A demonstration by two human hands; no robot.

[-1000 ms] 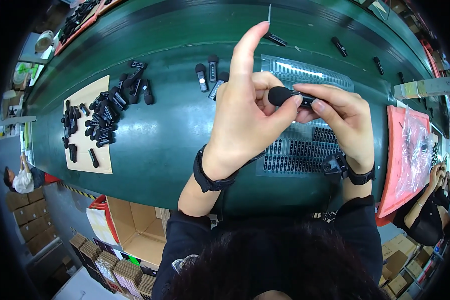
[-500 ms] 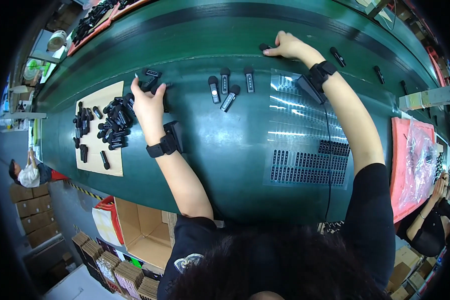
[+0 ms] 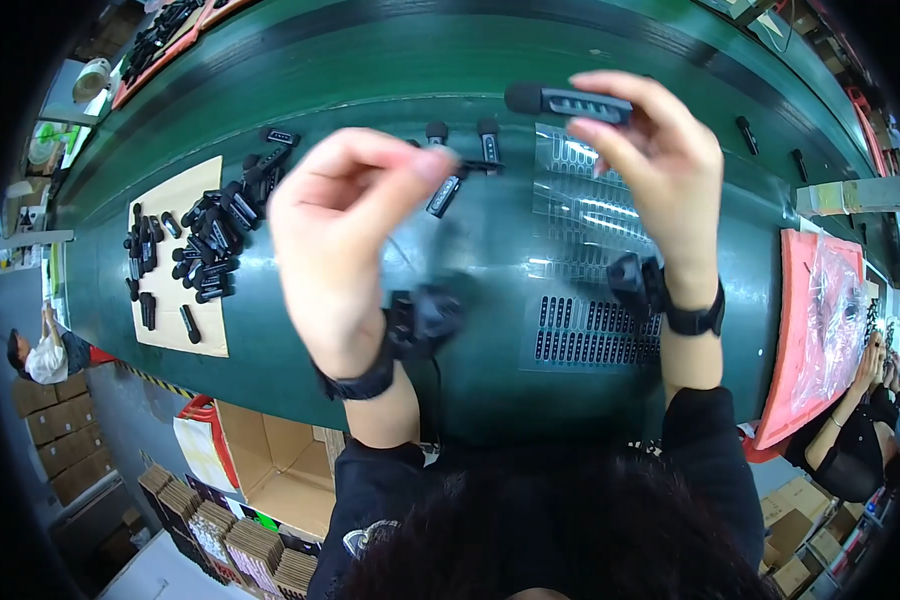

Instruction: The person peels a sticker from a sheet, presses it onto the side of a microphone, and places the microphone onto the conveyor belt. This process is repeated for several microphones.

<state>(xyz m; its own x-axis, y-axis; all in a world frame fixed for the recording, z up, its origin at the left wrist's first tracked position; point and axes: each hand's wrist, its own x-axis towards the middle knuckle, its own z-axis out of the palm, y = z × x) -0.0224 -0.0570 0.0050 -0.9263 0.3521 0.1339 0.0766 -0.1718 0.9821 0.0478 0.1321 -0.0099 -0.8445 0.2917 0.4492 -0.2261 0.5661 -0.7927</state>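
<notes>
My right hand [image 3: 660,150] is raised over the bench and grips a small black clip-on microphone [image 3: 585,105] between thumb and fingers. The microphone lies sideways, its round foam head pointing left and its row of light marks facing up. My left hand [image 3: 340,230] is also lifted, its thumb and forefinger pinched. A thin dark sliver shows at those fingertips, too blurred to name. Behind it on the green bench lie several similar microphones [image 3: 442,197], partly hidden by the hand. Below my right hand is a clear plastic sheet [image 3: 600,262] with rows of black oval labels [image 3: 575,330].
A cardboard sheet [image 3: 175,325] on the left carries a heap of black microphones [image 3: 205,240]. More microphones [image 3: 748,135] lie on the far right strip. A pink foam tray [image 3: 790,330] with clear film stands right. Co-workers sit at both sides.
My right hand has picked up a microphone from the far strip and drawn it nearer. My left hand has left the heap's edge, moved right and risen, its fingers now pinched.
</notes>
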